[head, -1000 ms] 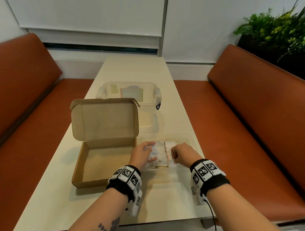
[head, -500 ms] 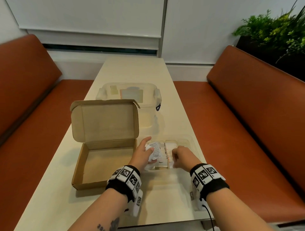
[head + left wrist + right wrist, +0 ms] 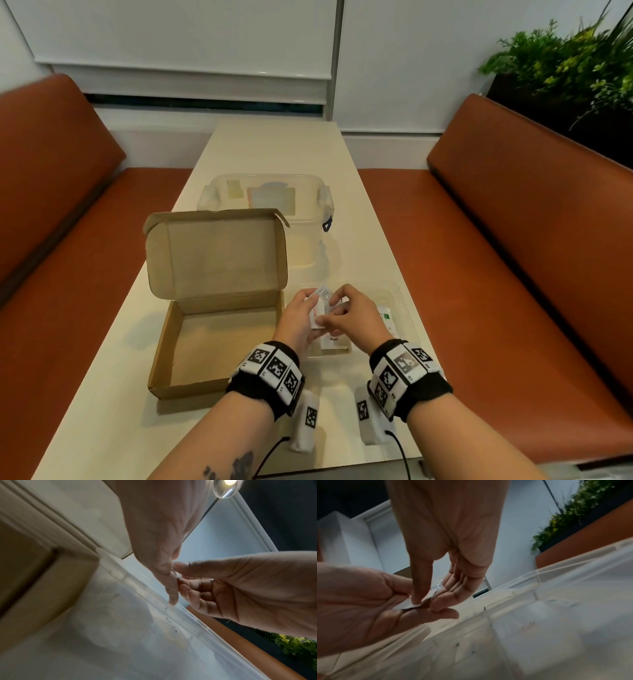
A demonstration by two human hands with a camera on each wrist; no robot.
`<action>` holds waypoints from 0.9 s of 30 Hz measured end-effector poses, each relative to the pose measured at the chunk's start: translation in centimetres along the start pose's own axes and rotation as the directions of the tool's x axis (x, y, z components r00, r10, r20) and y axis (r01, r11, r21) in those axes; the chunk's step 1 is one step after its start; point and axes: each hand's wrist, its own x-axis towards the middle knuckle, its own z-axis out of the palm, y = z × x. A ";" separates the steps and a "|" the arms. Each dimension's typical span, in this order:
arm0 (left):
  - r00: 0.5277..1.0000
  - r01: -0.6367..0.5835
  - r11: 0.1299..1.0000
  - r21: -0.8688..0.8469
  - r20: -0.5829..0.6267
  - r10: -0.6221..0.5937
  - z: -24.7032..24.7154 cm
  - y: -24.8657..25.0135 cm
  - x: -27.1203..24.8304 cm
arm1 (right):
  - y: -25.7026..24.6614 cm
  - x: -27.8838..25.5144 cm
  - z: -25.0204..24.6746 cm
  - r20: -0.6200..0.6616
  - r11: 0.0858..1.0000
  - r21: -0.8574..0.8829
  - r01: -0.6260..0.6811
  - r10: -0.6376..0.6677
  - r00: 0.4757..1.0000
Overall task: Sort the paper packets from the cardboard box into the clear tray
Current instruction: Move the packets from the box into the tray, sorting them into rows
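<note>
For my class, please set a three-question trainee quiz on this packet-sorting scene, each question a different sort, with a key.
1. True or false: the cardboard box has its lid shut.
2. Which hands hold the small stack of paper packets? A) left only B) right only C) both
3. Fill in: the hands work above the clear ____.

Key
1. False; the lid stands open and no packets show inside.
2. C; the left hand and the right hand both pinch the stack.
3. tray
</note>
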 end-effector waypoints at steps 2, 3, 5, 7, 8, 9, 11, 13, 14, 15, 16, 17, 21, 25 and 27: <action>1.000 0.009 1.000 -0.017 -0.007 -0.009 -0.1 0.0 0.0 | 0.2 0.1 -0.1 0.009 1.000 0.023 -0.014 0.013 1.000; 1.000 0.014 1.000 -0.016 -0.010 -0.014 -0.1 -0.1 0.0 | 0.2 0.1 -0.1 0.016 1.000 0.024 -0.014 0.014 1.000; 1.000 0.019 1.000 -0.003 -0.011 -0.019 -0.1 -0.2 0.0 | 0.4 0.1 0.0 0.030 1.000 0.020 -0.004 0.003 1.000; 1.000 0.012 1.000 0.017 -0.018 -0.011 0.0 -0.3 -0.1 | 0.7 0.1 -0.1 0.042 1.000 0.027 0.003 -0.004 0.999; 0.999 0.001 1.000 0.026 -0.037 0.000 0.0 -0.2 0.0 | 0.7 0.1 -0.2 0.047 1.000 0.029 0.004 -0.005 0.999; 0.998 -0.012 0.999 0.031 -0.064 0.014 0.0 -0.1 0.1 | 0.8 0.1 -0.5 0.052 1.000 0.028 0.006 -0.007 0.999; 0.991 -0.041 0.999 0.032 -0.126 0.045 -0.2 0.2 0.2 | 1.0 0.0 -1.3 0.052 0.999 0.029 0.017 -0.019 0.998; 0.983 -0.066 0.996 0.066 -0.166 0.077 -0.5 0.3 0.3 | 1.1 0.0 -2.4 0.026 0.999 0.042 0.027 -0.028 0.999; 0.981 -0.072 0.993 0.097 -0.174 0.089 -0.6 0.3 0.2 | 1.2 0.0 -3.1 0.008 0.999 0.037 0.029 -0.029 1.000; 0.980 -0.077 0.990 0.119 -0.173 0.097 -0.6 0.3 0.1 | 1.3 0.0 -3.8 -0.007 1.000 0.009 0.028 -0.028 1.000; 0.980 -0.083 0.988 0.132 -0.169 0.105 -0.6 0.2 0.0 | 1.4 0.0 -4.5 -0.018 0.999 -0.049 0.024 -0.025 1.000; 0.980 -0.088 0.986 0.145 -0.166 0.112 -0.6 0.0 -0.1 | 1.6 0.0 -5.2 -0.021 0.991 -0.134 0.017 -0.020 1.000; 0.979 -0.092 0.985 0.148 -0.170 0.117 -0.6 -0.5 -0.4 | 1.9 0.2 -7.1 0.067 0.868 -0.495 0.027 0.007 0.998; 0.979 -0.084 0.987 0.140 -0.172 0.108 -0.9 -0.9 -0.4 | 1.9 0.2 -6.7 0.160 0.755 -0.652 0.069 0.048 0.986; 0.980 -0.086 0.986 0.141 -0.167 0.109 -1.0 -1.0 -0.3 | 2.0 0.4 -6.3 0.177 0.731 -0.678 0.076 0.061 0.982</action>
